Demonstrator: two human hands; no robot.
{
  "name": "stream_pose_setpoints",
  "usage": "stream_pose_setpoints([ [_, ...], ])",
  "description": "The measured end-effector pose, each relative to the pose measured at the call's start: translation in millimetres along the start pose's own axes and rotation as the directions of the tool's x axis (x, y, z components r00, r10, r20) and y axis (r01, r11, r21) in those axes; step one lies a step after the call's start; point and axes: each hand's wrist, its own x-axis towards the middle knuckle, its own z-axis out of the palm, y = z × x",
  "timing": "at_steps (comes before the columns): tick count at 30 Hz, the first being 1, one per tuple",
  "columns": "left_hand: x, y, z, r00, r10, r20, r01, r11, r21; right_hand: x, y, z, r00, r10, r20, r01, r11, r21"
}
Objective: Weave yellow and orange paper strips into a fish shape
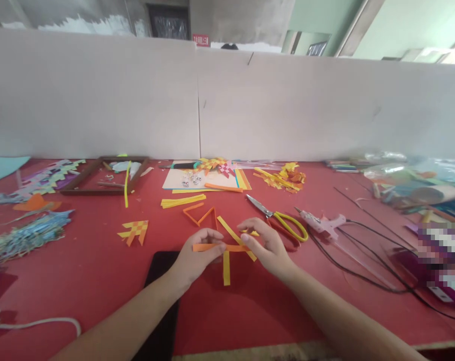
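My left hand [197, 255] is closed in a pinch on an orange paper strip [233, 247] that runs sideways between both hands. My right hand [267, 245] pinches the other end, where a yellow paper strip [235, 235] crosses it at a slant. A second yellow strip [226, 268] hangs down from the crossing. All of this sits just above the red table [99, 271]. A folded orange strip [201, 214] lies just beyond my left hand.
Yellow-handled scissors [282, 220] and a pink glue gun [323, 223] with black cables lie right of my hands. A black tablet [163, 301] is under my left forearm. A woven piece [134, 230], loose strips, a wooden frame [99, 175] and paper scraps lie farther back; a white partition stands behind.
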Motion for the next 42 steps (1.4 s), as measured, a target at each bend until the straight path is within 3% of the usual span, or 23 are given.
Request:
stream_pose_setpoints([
  [2, -1, 0, 1.0, 1.000, 0.002, 0.012, -0.002, 1.000, -0.005, -5, -7, 4, 0.996, 0.000, 0.093, 0.005, 0.999, -0.051],
  [6, -1, 1, 2.7, 1.000, -0.003, 0.027, 0.002, 1.000, 0.007, -12, -13, 10, 0.973, 0.115, 0.201, -0.109, 0.993, -0.041],
  [14, -1, 0, 1.7, 0.999, 0.018, 0.041, -0.019, 0.999, 0.040, -12, -12, 10, 0.877, 0.331, 0.348, -0.403, 0.902, 0.156],
  [22, -4, 6, 4.1, 1.000, -0.010, -0.027, 0.010, 1.000, -0.012, -8, -12, 8, 0.858, 0.413, 0.304, -0.480, 0.855, 0.195],
  [29, -4, 4, 3.9, 0.999, -0.035, -0.002, 0.035, 0.999, -0.009, -8, -9, 9, 0.837, 0.385, 0.388, -0.532, 0.736, 0.419],
  [33, -4, 3, 3.2, 0.999, -0.046, 0.009, 0.046, 0.999, -0.019, -7, -9, 7, 0.839, 0.413, 0.353, -0.541, 0.697, 0.471],
  [42, -7, 4, 3.1, 0.998, -0.052, -0.018, 0.052, 0.999, -0.014, -6, -12, 6, 0.890, 0.363, 0.275, -0.443, 0.831, 0.337],
])
